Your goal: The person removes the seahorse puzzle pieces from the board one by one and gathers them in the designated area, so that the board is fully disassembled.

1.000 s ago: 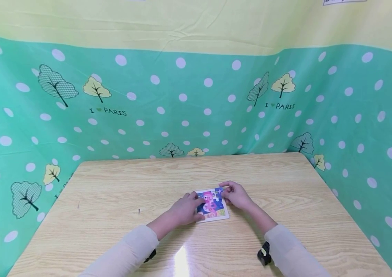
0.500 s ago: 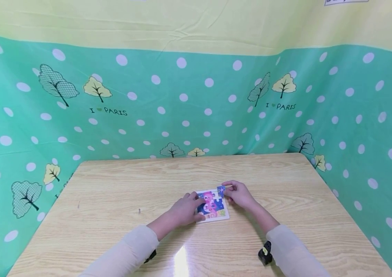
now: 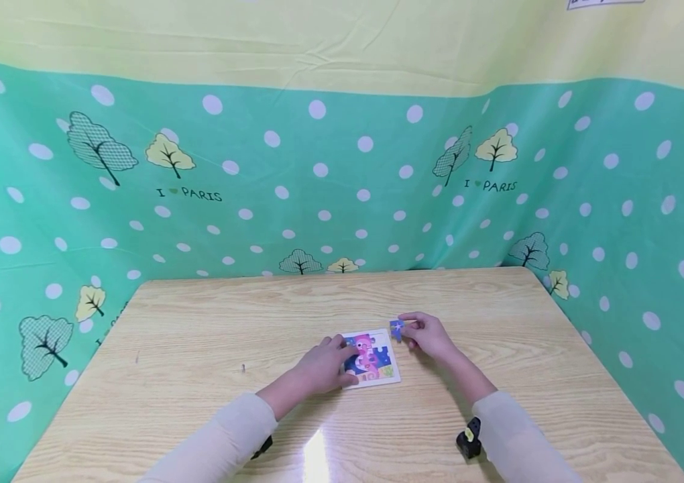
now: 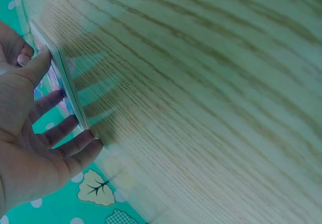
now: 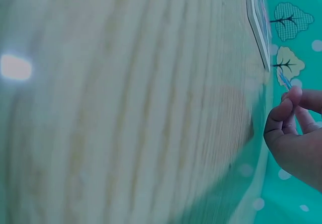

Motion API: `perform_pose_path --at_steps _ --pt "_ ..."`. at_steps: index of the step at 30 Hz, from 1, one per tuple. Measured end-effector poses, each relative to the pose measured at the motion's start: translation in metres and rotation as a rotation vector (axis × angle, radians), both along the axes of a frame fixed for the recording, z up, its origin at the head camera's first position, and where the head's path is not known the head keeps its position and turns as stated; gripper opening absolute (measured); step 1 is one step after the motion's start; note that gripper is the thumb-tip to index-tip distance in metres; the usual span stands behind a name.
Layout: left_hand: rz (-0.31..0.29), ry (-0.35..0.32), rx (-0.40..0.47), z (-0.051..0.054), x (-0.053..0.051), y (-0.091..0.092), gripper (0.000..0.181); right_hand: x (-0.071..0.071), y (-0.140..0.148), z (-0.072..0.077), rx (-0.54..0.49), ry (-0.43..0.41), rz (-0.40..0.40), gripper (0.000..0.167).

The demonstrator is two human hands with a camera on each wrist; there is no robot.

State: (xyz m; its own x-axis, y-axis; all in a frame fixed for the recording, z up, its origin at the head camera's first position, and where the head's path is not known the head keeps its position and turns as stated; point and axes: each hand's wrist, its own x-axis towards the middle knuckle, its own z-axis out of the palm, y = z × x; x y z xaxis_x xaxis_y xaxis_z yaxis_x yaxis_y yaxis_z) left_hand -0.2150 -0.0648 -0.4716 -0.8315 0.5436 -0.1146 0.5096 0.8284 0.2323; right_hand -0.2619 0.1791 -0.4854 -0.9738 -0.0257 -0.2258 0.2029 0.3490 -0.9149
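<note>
A small square jigsaw puzzle in a white frame lies on the table, showing a pink seahorse on dark blue. Its upper right corner has a pale gap. My left hand rests on the puzzle's left side, the fingers spread and fairly straight, the thumb at the near left corner. The left wrist view shows the fingertips touching along the frame's edge. Just beyond the puzzle's right side, my right hand pinches a blue puzzle piece with a pale star. In the right wrist view that piece appears edge-on between thumb and finger.
The wood-grain table reaches back to a green dotted curtain, which also hangs along both sides. A black device sits at the right wrist. A small dark mark shows on the table to the left.
My right hand has lifted the star piece from the puzzle's upper right corner and moved it right, off the frame, leaving a pale gap. The left hand has stayed in place.
</note>
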Motion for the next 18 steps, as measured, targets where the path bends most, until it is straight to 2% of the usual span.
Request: perform_pose_path --at_steps 18 --pt "0.011 -0.006 -0.006 -0.001 -0.001 0.001 0.059 -0.007 0.024 0.002 0.028 0.02 -0.02 0.038"
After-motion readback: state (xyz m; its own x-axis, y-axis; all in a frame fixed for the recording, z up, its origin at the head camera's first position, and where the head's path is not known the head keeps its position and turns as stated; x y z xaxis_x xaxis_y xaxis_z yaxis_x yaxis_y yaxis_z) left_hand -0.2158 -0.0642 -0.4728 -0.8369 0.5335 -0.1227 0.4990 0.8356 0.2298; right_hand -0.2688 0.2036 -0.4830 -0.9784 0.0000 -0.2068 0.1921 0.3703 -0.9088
